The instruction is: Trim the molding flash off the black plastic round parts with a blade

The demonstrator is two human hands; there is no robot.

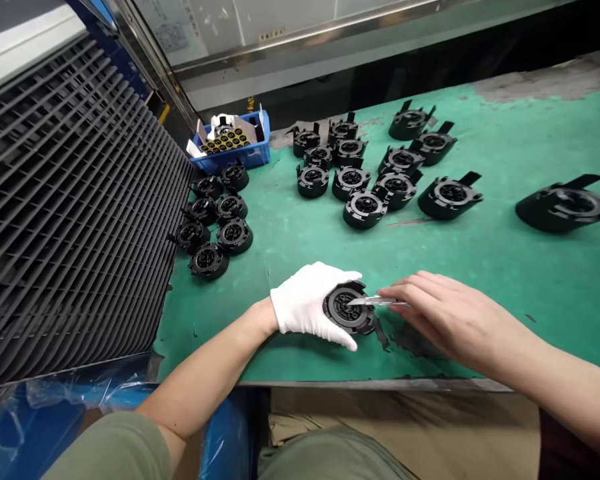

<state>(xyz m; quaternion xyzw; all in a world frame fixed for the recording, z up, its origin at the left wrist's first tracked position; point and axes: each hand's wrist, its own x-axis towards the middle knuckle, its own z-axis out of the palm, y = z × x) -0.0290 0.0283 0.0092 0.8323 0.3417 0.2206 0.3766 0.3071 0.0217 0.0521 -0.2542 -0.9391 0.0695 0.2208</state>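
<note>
A round black plastic part (pixel 348 308) rests near the front edge of the green table mat, its ringed face upward. My left hand (pixel 313 303), in a white glove, is wrapped round its left side, thumb in front and fingers behind. Bare and pinched closed, my right hand (pixel 435 310) holds a slim craft knife (pixel 373 301) with a metal blade. The blade points left, and its tip is over the middle of the part's face; whether it touches cannot be made out. A dark strip sticks out at the part's lower right.
More black round parts stand in groups at the left (pixel 209 260), the middle back (pixel 365 209) and the right (pixel 450 197). A blue bin (pixel 253 157) with yellow-and-black round labels sits at the back left. A black slatted rack (pixel 80 200) borders the left side.
</note>
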